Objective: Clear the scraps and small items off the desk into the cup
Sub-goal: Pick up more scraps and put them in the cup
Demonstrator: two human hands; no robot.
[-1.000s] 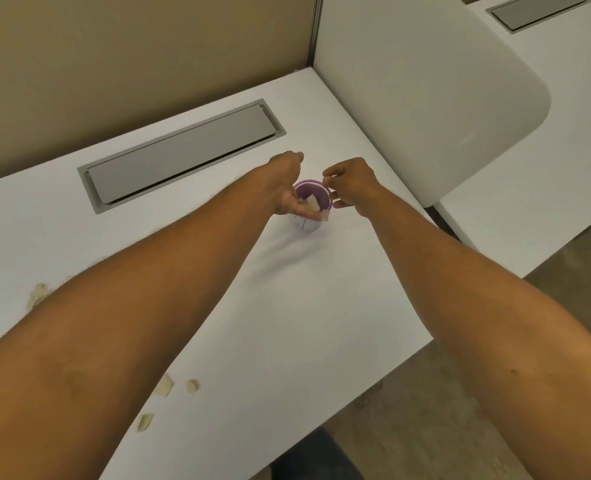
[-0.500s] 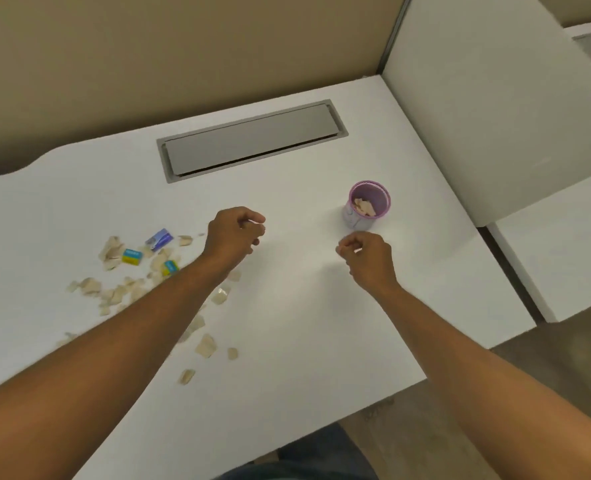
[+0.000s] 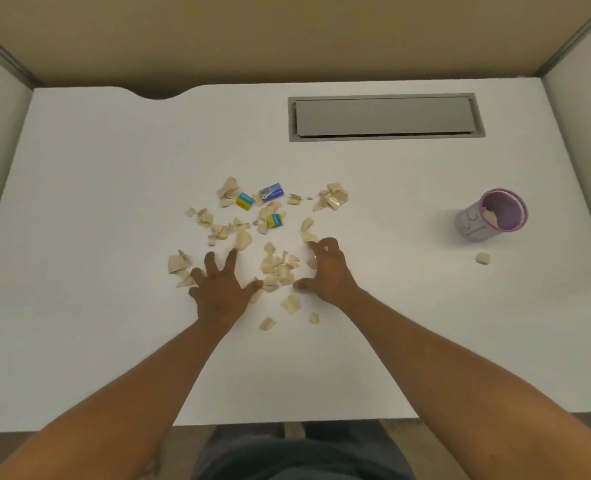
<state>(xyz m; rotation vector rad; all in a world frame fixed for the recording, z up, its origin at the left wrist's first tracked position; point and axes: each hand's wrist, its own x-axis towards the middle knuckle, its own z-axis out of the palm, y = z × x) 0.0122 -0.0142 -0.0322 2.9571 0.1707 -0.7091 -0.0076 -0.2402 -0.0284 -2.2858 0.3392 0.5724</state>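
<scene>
White desk (image 3: 114, 188), partitioned on three sides; grey cable-tray lid (image 3: 386, 117) set flush toward the rear right. Beige paper scraps (image 3: 276, 266), torn, loose scatter at desk centre. Among them at the far edge: small blue box (image 3: 272, 192); two small yellow-and-blue items (image 3: 244, 200) and (image 3: 275, 220), possibly erasers, print unreadable. Purple-rimmed cup (image 3: 491, 216), upright, well apart to the right, a few scraps visible inside; one stray scrap (image 3: 482, 258) on the desk near its base. Left hand (image 3: 219, 289), palm down, fingers splayed wide on the near-left of the scatter. Right hand (image 3: 327, 268), fingers curled and clawed, tips among the scraps, thumb out; holding nothing that shows.
</scene>
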